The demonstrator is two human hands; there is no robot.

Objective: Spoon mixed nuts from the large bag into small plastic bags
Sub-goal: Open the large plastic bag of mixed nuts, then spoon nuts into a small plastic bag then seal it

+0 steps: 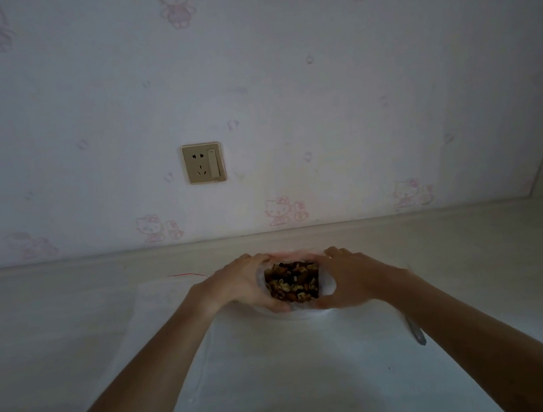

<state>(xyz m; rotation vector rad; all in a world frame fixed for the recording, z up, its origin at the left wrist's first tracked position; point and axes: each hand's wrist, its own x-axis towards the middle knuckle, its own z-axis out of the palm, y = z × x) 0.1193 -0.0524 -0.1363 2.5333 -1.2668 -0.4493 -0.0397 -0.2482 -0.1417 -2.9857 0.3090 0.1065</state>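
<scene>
a: where's the large bag of nuts [292, 283]?

b: on the desk [71, 316], below the wall socket [203, 163]. left hand [243, 283] and right hand [351, 278] grip its rim, fingers curled round the mouth.

a: and the spoon [415, 330]?

b: just right of the bag, handle lying toward the person; the right hand is nearer.

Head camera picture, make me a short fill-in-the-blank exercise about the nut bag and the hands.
1. Both hands, left hand and right hand, hold the bag of ____.
2. The bag's mouth is ____.
3. On the wall above the bag is a power ____.
4. The grey handle lies beside the ____ forearm.

Missing words: nuts; open; socket; right
</scene>
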